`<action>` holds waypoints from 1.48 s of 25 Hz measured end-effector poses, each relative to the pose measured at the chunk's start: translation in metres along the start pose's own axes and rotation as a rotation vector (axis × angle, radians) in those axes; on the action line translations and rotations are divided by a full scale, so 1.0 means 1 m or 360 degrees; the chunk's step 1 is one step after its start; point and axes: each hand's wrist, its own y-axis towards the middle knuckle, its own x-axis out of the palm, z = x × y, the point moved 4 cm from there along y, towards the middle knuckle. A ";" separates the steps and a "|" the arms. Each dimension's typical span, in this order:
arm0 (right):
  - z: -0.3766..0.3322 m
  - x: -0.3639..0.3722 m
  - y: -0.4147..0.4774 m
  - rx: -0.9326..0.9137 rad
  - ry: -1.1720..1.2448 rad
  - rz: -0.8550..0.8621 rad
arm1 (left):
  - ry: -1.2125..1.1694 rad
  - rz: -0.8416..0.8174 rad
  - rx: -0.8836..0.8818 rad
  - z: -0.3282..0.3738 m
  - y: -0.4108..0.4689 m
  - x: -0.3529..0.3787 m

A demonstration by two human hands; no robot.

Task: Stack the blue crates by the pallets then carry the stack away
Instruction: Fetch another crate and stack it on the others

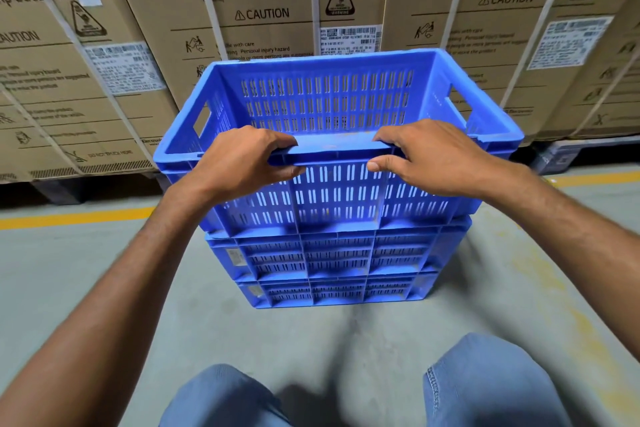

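Three blue slotted crates form a stack on the grey floor in front of me. The top crate [329, 104] is empty and sits nested on the two lower crates [332, 263]. My left hand [242, 159] grips the top crate's near rim, fingers over the edge and thumb under it. My right hand [429, 156] grips the same rim a little to the right, in the same way. Both forearms reach in from the bottom corners.
Large strapped cardboard boxes [270, 10] on dark pallets [568, 156] stand just behind the stack. A yellow floor line [69, 217] runs along the pallets. My knees in blue jeans [485, 385] are at the bottom, with bare concrete floor [86, 288] to either side.
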 end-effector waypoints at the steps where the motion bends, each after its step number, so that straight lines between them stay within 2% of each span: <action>1: 0.000 0.001 0.000 -0.0007 -0.0015 0.0020 | 0.0010 -0.0002 -0.0009 0.001 0.000 0.000; 6: 0.002 0.002 -0.004 -0.0069 -0.0082 0.0038 | 0.0077 -0.0001 -0.0012 0.002 0.001 0.003; 10: 0.015 -0.003 -0.004 -0.0038 -0.0080 -0.0132 | 0.0093 -0.0014 -0.0015 -0.002 -0.001 0.005; 14: 0.023 0.000 -0.006 -0.0025 -0.0243 -0.0021 | 0.0096 0.0008 0.0004 0.000 0.000 0.009; 16: 0.020 0.005 -0.006 -0.0027 -0.0223 -0.0056 | 0.0124 -0.0015 -0.0047 -0.003 -0.002 0.010; 18: 0.019 -0.003 -0.002 0.0065 -0.0078 -0.0161 | 0.0113 -0.0083 -0.0138 -0.002 0.000 0.009; 20: 0.011 -0.013 0.007 0.0178 0.0223 -0.0240 | 0.0001 -0.0195 -0.0217 -0.003 0.002 0.005; 23: -0.005 -0.016 0.015 0.0288 0.0488 -0.0276 | -0.0384 -0.0481 -0.0308 0.007 0.006 -0.011; 24: -0.007 -0.023 0.016 0.0355 0.0566 -0.0266 | -0.0520 -0.0550 -0.0360 0.010 0.008 -0.026; 26: -0.011 -0.044 0.012 0.0481 0.0729 -0.0251 | -0.0658 -0.0494 -0.0462 0.016 0.017 -0.065; 32: -0.030 -0.177 -0.003 0.0654 0.0878 -0.0202 | -0.0780 -0.0300 -0.0782 0.036 0.036 -0.209; 37: -0.063 -0.292 -0.028 0.0753 0.1054 -0.0145 | -0.0768 -0.0208 -0.0878 0.077 0.017 -0.325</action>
